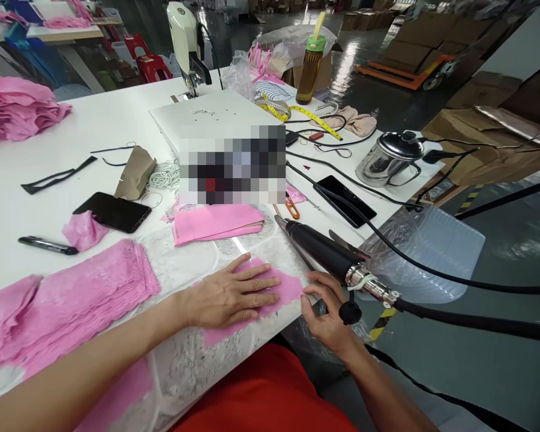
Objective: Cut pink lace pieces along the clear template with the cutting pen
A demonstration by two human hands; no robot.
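Observation:
My left hand (234,292) lies flat, fingers spread, on a cut piece of pink fabric (290,289) near the table's front edge. At that piece's right corner, the thumb and fingertips of my right hand (326,315) close on its edge. Just beyond the right hand is a black-handled corded tool (321,249) with a pointed metal tip; what supports it is hidden. Folded pink fabric (218,223) sits beyond my left hand. Under the work is a scuffed clear sheet (184,354), with more pink fabric (121,396) near my left forearm.
Pink lace-edged pieces (94,288) are stacked at left, near a phone (112,212) and a black pen-like cutter (48,245). Right of centre lie another phone (345,201), orange snips (292,207) and a steel mug (389,159). Cables (472,321) cross the right side. A blurred patch hides the middle.

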